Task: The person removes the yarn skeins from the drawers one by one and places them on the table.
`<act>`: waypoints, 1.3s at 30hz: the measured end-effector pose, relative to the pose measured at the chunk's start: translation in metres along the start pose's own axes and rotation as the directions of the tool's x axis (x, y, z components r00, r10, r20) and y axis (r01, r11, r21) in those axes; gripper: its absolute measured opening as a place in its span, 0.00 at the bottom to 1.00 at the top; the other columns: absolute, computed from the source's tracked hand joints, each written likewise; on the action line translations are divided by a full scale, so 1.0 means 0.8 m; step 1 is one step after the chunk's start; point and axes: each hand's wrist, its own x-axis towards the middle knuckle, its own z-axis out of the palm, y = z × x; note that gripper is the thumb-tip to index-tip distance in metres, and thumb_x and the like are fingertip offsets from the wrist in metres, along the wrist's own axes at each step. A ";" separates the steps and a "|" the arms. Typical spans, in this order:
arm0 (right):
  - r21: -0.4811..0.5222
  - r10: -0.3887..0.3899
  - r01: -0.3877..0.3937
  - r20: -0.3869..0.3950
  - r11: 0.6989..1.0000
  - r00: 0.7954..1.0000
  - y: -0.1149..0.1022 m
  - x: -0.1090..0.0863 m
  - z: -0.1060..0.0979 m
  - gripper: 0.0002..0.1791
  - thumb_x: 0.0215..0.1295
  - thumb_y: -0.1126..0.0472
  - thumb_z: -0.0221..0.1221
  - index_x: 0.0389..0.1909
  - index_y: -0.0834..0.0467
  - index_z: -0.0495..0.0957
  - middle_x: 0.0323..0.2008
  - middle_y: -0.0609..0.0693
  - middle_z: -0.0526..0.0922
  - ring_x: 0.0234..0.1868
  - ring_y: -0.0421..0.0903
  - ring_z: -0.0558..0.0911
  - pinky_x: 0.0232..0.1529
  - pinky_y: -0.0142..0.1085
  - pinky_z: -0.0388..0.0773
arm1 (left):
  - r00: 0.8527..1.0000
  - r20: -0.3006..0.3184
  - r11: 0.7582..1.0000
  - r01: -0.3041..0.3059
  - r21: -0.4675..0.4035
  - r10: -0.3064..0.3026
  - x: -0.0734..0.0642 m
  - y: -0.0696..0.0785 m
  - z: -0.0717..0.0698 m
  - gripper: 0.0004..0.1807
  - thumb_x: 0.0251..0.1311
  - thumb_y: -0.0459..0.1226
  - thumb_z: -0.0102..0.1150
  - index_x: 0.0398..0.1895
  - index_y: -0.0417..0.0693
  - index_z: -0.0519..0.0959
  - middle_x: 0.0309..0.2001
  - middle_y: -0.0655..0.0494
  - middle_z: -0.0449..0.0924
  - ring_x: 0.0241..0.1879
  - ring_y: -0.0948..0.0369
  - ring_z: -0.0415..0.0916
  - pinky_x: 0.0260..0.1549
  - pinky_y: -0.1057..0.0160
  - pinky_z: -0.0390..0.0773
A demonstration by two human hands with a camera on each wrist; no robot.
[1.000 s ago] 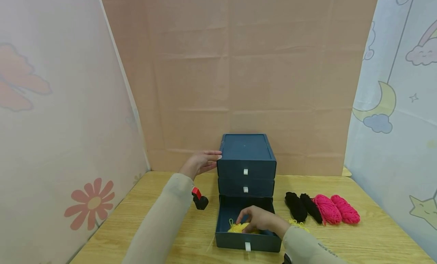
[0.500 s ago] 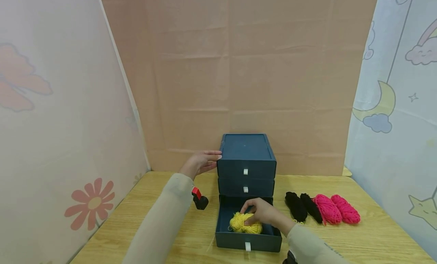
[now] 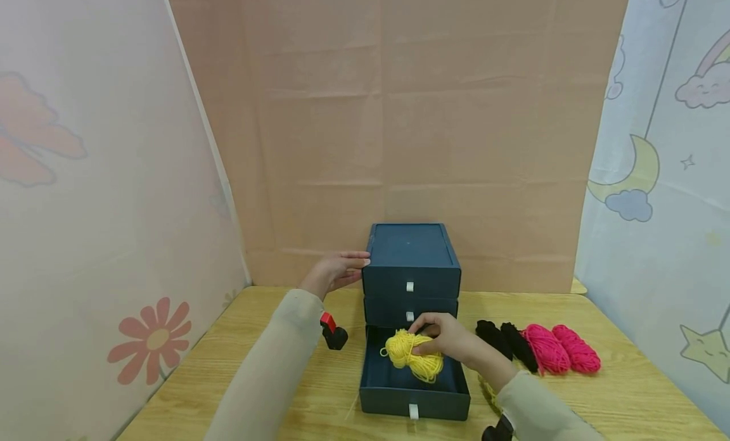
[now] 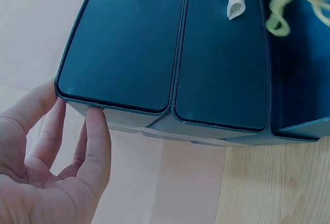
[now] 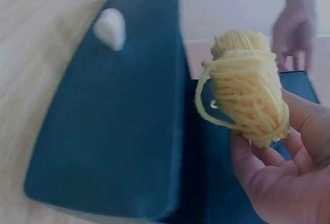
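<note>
Over the pulled-out bottom drawer, my right hand pinches a yellow skein of yarn between thumb and fingers. In the right wrist view the skein is a wound bundle with a loose loop hanging from its side. The drawer belongs to a dark blue three-drawer cabinet with white pull tabs. My left hand touches the cabinet's upper left side near the front corner. In the left wrist view the left hand's fingers are extended against that side. The upper two drawers are closed.
Right of the cabinet lie two black skeins and two pink skeins on the wooden table. More yellow yarn on the table is partly hidden behind my right forearm. A brown paper backdrop stands behind the cabinet.
My right hand has lifted the yellow skein up from inside the bottom drawer, rising toward the cabinet front. The left hand has stayed at the cabinet's side.
</note>
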 end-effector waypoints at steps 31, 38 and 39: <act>-0.012 -0.007 0.000 -0.533 1.000 0.846 -0.027 -0.114 -0.112 0.13 0.60 0.54 0.62 0.45 0.48 0.74 0.54 0.53 0.70 0.30 0.32 0.69 0.21 0.32 0.66 | 0.999 0.005 0.999 0.041 0.029 -0.041 0.009 0.006 0.004 0.16 0.56 0.39 0.62 0.49 0.52 0.80 0.50 0.52 0.77 0.45 0.56 0.77 0.50 0.61 0.75; -0.021 0.077 -0.107 -0.550 0.994 0.831 -0.004 -0.134 -0.124 0.19 0.59 0.50 0.61 0.49 0.50 0.71 0.62 0.68 0.61 0.28 0.33 0.70 0.20 0.34 0.70 | 1.000 -0.004 0.999 0.030 0.027 -0.030 0.006 0.004 0.003 0.15 0.57 0.38 0.61 0.49 0.52 0.80 0.53 0.52 0.75 0.47 0.54 0.75 0.49 0.62 0.76; -0.039 0.086 -0.128 -0.547 0.991 0.833 0.000 -0.136 -0.125 0.20 0.60 0.49 0.61 0.50 0.52 0.70 0.61 0.68 0.62 0.30 0.34 0.71 0.23 0.34 0.72 | 0.999 -0.005 0.999 0.034 0.023 -0.033 0.006 0.005 0.003 0.15 0.57 0.38 0.62 0.49 0.52 0.80 0.53 0.52 0.75 0.47 0.54 0.75 0.49 0.62 0.76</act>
